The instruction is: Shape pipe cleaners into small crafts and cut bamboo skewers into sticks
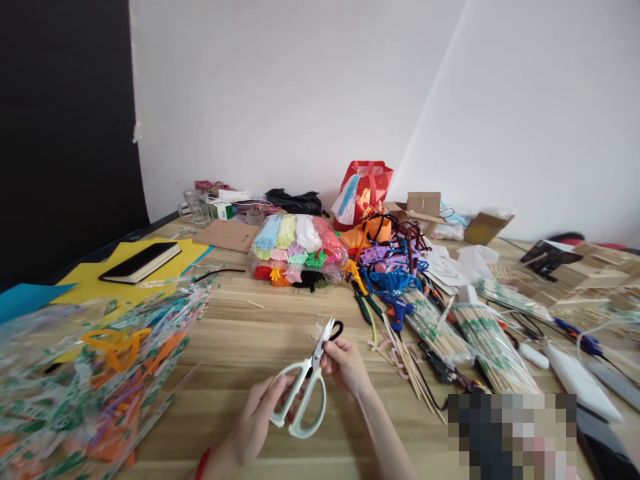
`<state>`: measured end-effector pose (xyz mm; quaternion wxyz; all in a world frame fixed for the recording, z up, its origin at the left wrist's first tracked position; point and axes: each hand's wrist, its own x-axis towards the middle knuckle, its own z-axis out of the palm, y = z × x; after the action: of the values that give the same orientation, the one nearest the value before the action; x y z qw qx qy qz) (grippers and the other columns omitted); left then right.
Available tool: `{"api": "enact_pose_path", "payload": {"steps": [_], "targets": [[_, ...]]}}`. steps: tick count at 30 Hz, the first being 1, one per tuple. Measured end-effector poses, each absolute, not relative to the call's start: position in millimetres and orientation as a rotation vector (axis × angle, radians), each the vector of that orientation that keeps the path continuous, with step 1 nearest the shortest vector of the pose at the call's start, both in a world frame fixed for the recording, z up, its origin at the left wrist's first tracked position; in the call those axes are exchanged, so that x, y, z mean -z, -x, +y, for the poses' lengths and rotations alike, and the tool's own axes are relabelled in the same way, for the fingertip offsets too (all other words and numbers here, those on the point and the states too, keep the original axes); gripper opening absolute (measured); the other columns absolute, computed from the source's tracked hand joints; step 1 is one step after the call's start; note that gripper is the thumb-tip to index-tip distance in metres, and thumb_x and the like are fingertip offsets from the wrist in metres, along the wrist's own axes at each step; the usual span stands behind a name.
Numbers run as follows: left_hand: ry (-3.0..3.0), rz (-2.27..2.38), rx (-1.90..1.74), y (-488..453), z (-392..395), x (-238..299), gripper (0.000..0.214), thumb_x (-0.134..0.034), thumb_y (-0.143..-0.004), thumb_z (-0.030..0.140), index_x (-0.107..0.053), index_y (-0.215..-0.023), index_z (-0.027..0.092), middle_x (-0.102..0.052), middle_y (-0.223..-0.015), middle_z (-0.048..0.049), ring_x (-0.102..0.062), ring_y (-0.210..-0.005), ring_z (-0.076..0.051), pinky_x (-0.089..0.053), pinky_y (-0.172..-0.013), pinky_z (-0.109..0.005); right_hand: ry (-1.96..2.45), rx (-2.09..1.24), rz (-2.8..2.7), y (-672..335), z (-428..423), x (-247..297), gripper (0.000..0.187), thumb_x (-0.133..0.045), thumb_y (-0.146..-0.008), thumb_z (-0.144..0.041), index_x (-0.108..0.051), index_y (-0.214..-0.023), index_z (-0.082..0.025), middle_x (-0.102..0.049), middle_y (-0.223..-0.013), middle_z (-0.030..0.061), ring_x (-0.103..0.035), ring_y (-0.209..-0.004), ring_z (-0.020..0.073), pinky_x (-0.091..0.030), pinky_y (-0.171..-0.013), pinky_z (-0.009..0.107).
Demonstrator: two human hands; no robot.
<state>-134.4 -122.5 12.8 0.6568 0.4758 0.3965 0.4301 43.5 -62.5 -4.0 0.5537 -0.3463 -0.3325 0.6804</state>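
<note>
My left hand (257, 417) is closed around the pale green handles of a pair of scissors (306, 383), whose blades point up and to the right. My right hand (345, 363) is pinched shut on a short black pipe cleaner (336, 329), held right at the scissor blades. Both hands hover low over the wooden table (240, 340), near its front middle.
A clear bag of coloured pipe cleaners (90, 373) fills the left front. A packed bundle of pastel pipe cleaners (297, 257) lies at centre back. Bamboo skewer bundles (480, 333), a blue glue gun (397, 313), pliers and loose craft pieces crowd the right. A black notebook (143, 261) rests on yellow sheets.
</note>
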Motion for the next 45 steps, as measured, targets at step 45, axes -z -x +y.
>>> {"api": "enact_pose_path", "payload": {"steps": [45], "targets": [[-0.982, 1.167, -1.186, 142.3, -103.7, -27.2, 0.056, -0.049, -0.076, 0.060, -0.065, -0.094, 0.010, -0.066, -0.062, -0.0061, -0.053, -0.042, -0.013, -0.040, -0.043, -0.024, 0.904, -1.243, -0.538, -77.1, -47.4, 1.2, 0.030, -0.083, -0.051, -0.030, -0.072, -0.077, -0.019, -0.064, -0.073, 0.0016, -0.057, -0.065, 0.0113, -0.050, -0.065, 0.025]]}}
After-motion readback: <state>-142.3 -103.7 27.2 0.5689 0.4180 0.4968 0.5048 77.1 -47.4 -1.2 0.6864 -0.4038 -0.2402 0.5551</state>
